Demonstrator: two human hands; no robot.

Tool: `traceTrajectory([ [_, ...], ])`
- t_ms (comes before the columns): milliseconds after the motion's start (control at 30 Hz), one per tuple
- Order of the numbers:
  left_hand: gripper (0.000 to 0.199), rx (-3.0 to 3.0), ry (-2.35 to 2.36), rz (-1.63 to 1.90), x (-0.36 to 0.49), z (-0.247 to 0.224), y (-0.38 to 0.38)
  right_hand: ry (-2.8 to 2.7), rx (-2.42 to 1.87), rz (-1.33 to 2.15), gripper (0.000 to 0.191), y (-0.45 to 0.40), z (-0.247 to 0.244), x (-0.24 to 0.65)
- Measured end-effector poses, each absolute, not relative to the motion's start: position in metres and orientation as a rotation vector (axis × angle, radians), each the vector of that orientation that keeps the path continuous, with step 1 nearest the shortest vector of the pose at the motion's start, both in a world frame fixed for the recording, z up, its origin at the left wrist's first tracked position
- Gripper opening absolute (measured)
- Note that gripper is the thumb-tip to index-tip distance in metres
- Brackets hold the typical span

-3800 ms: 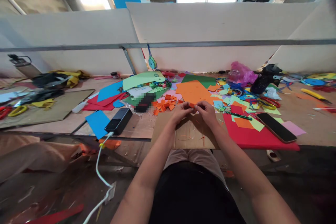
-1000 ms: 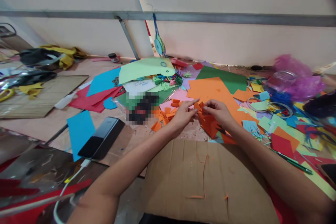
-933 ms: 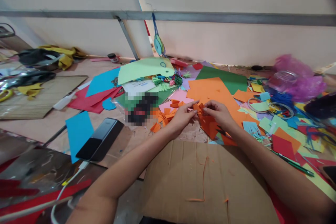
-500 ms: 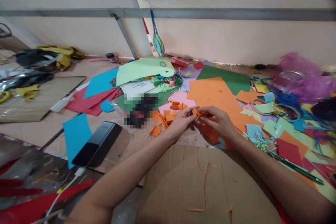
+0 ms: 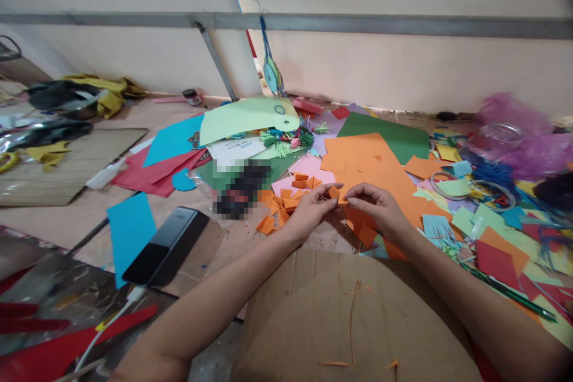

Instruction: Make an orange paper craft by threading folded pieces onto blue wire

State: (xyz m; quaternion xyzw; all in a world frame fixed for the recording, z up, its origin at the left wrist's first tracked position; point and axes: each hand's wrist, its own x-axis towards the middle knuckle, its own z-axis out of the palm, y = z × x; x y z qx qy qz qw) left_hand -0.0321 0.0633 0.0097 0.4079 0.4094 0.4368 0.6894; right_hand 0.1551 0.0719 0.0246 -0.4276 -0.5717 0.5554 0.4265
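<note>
A small folded piece of orange paper (image 5: 334,192) is pinched between the thumb and fingers of my left hand (image 5: 313,208). My right hand (image 5: 373,204) faces it from the other side, its thumb and curled fingers closed at the paper's right edge. Just left of my hands lies a loose pile of small folded orange papers (image 5: 286,202). Larger orange sheets (image 5: 364,161) spread behind and beneath my right hand. Both hands are held above the far edge of a brown cardboard sheet (image 5: 313,310), where thin orange strips (image 5: 352,316) lie.
A black phone-like device (image 5: 168,245) with a white cable stands at left, beside a blue sheet (image 5: 129,233). Coloured scraps, tape rings (image 5: 450,185) and a green pencil (image 5: 514,292) crowd the right. Behind are a pale green sheet (image 5: 246,119) and a wall with a metal rail (image 5: 358,24).
My hands have drawn slightly apart at the fingertips, and more of the small orange paper shows between them. The whole view has shifted slightly.
</note>
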Motion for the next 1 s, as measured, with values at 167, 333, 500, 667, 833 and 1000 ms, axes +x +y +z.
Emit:
traceTrajectory([
  [167,0.053,0.995,0.974,0.958,-0.031,0.011,0.061,-1.289,-1.142,1.267,0.029,0.071,0.030,0.157],
  [333,0.055,1.088,0.966,0.995,-0.029,0.009,0.058,-1.246,-1.161,1.414,0.036,0.069,0.032,0.156],
  [500,0.057,1.114,0.986,1.053,-0.029,0.007,0.060,-1.263,-1.196,1.436,0.031,0.070,0.033,0.157],
  [667,0.062,1.159,0.935,1.062,-0.026,0.004,0.060,-1.263,-1.159,1.550,0.043,0.071,0.021,0.154],
  [833,0.059,1.164,0.891,1.017,-0.024,0.015,0.055,-1.236,-1.164,1.525,0.032,0.071,0.016,0.154],
  [1000,0.025,1.568,1.164,1.113,-0.062,0.058,0.087,-1.209,-1.154,1.394,0.032,0.074,0.023,0.155],
])
